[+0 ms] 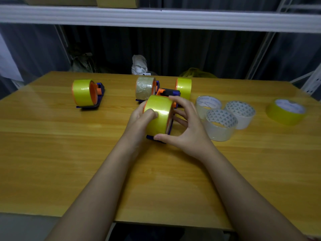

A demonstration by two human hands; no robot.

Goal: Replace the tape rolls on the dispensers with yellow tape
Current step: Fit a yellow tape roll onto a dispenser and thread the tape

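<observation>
At the table's middle, a yellow tape roll (pixel 159 114) sits on a blue and orange dispenser (pixel 169 126). My left hand (pixel 141 119) grips the roll from the left, thumb on its face. My right hand (pixel 186 126) cups the dispenser's right side, thumb at its blue base. Another dispenser (pixel 86 93) at the far left carries yellow tape. Behind my hands, a dispenser (pixel 145 88) holds a clear brownish roll, and one more dispenser (pixel 184 87) has yellow tape. A loose yellow roll (pixel 286 112) lies flat at the right.
Three clear tape rolls (pixel 221 125) lie grouped to the right of my hands on the wooden table (pixel 156 180). A white crumpled bag (pixel 139 64) and a yellow bag (pixel 196 73) sit beyond the far edge. A white shelf (pixel 156 18) runs overhead.
</observation>
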